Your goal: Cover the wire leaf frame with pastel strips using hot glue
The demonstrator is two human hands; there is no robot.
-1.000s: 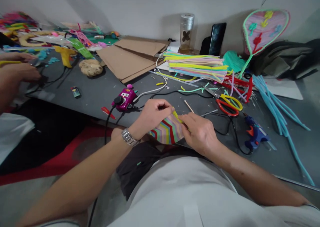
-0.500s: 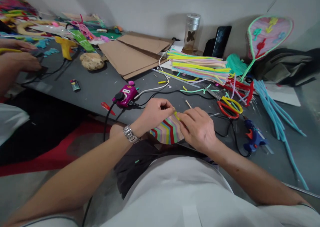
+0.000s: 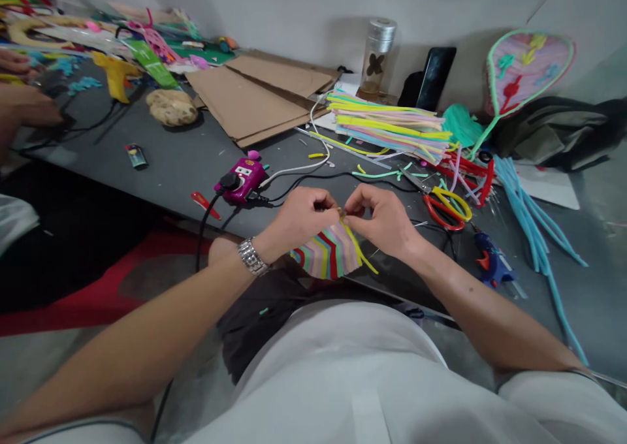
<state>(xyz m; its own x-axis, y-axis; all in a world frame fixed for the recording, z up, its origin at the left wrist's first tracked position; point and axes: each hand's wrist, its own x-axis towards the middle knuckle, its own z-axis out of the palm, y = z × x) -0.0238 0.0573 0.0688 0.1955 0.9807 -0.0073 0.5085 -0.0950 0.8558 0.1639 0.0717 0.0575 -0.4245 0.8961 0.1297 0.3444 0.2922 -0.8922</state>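
Observation:
A fan-shaped piece of striped pipe cleaners (image 3: pixel 326 253), in red, green, pink, lilac and yellow, hangs below my hands in front of my stomach. My left hand (image 3: pixel 298 219) and my right hand (image 3: pixel 376 221) meet at its narrow top. Their fingertips pinch a yellow pipe cleaner (image 3: pixel 360 251) there, and the pinched spot is mostly hidden by my fingers. The yellow strand's loose end runs down past the fan's right edge. A metal wristwatch (image 3: pixel 253 256) sits on my left wrist.
A purple power strip (image 3: pixel 240 179) lies left of my hands. Red-handled scissors (image 3: pixel 445 209) and a blue glue gun (image 3: pixel 492 261) lie right. A bundle of pipe cleaners (image 3: pixel 389 127) and cardboard sheets (image 3: pixel 249 101) lie beyond. A co-worker's hand (image 3: pixel 19 108) works at far left.
My right hand has risen from the fan's side to pinch at its top beside my left hand. The yellow strand now hangs loose at the right, and the view has tilted slightly.

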